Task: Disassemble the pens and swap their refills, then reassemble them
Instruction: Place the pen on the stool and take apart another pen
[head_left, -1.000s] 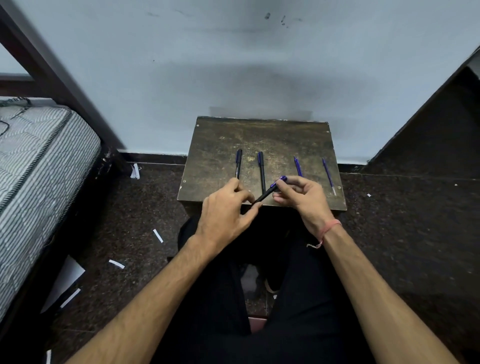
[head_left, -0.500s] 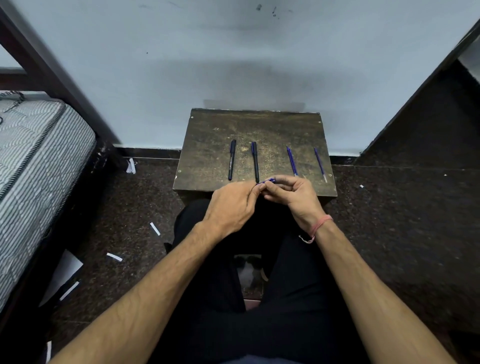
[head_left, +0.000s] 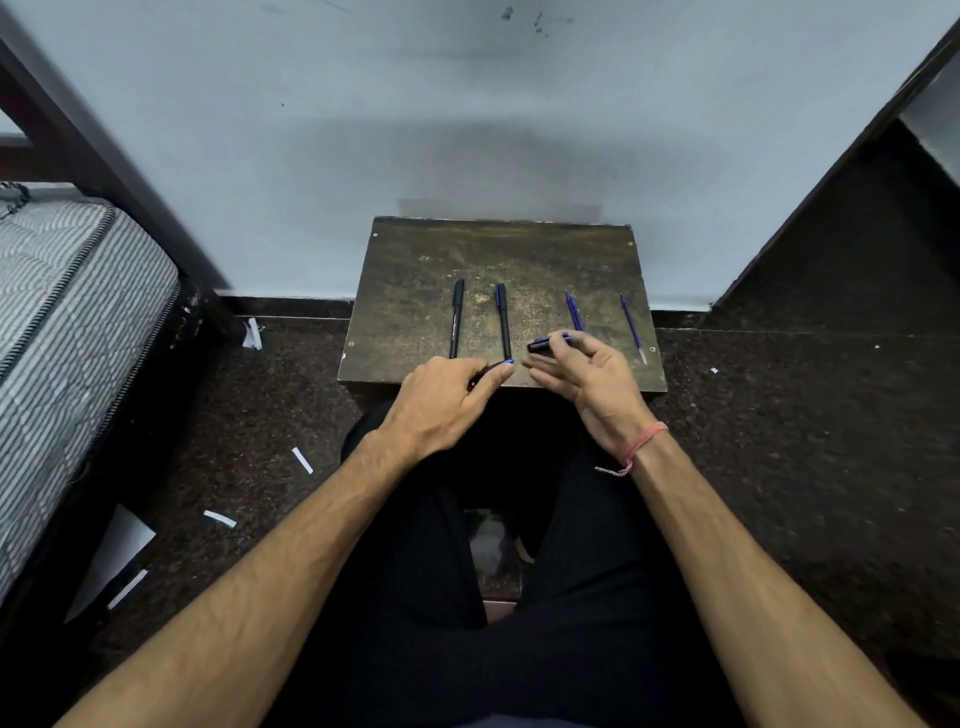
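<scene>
On the small worn wooden table (head_left: 426, 280) lie two capped black pens (head_left: 456, 318) (head_left: 503, 321), side by side. To their right lie a blue refill (head_left: 573, 310) and a second blue refill (head_left: 632, 328) with a metal tip. My left hand (head_left: 447, 402) grips a dark pen body (head_left: 493, 367) whose blue end points right. My right hand (head_left: 587, 374) pinches the pulled-off dark pen cap (head_left: 545, 344) between thumb and forefinger, its other fingers spread. The cap and the pen body are apart, over the table's near edge.
A striped mattress (head_left: 67, 312) on a dark bed frame stands at the left. White paper scraps (head_left: 302, 460) lie on the dark floor. A pale wall rises right behind the table. My legs in black trousers (head_left: 415, 571) sit under the table's near edge.
The two hands held one pen together over the near edge. Now they have drawn apart: the cap is off in my right hand and the body stays in my left.
</scene>
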